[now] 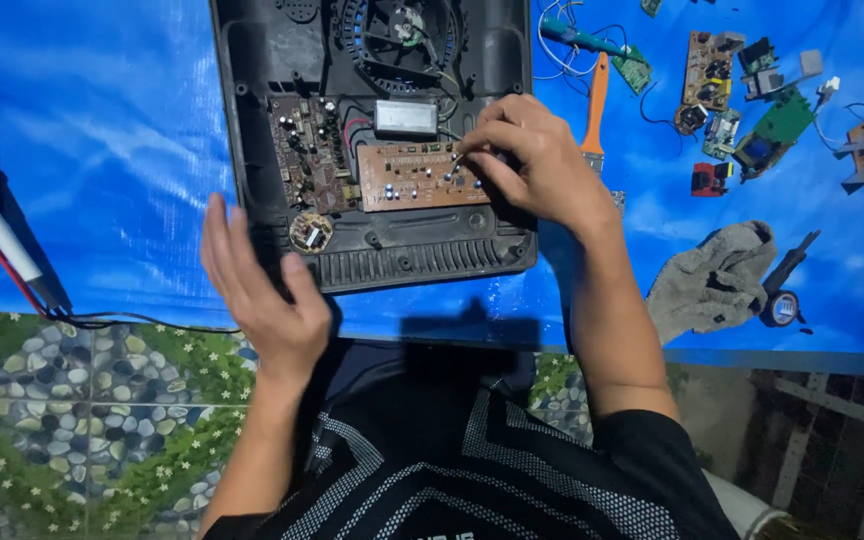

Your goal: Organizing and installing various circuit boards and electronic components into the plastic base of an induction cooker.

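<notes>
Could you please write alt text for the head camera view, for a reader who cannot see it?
A person's right hand pinches at a brown circuit board inside an opened black appliance housing on a blue sheet, while the left hand hovers open at the housing's near left corner. An orange-handled brush, loose boards and a grey rag lie to the right.

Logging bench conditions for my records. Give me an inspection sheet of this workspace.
Surface: blue tarp.
Job's things: opened black appliance casing with brown circuit board and fan.
Clutter: loose circuit boards, orange-handled brush, grey rag, tape roll.
Hands: left hand open at casing edge; right hand pinching at the board.
Cables: black cable; thin wires.
Surroundings: pebble-patterned tiles.
</notes>
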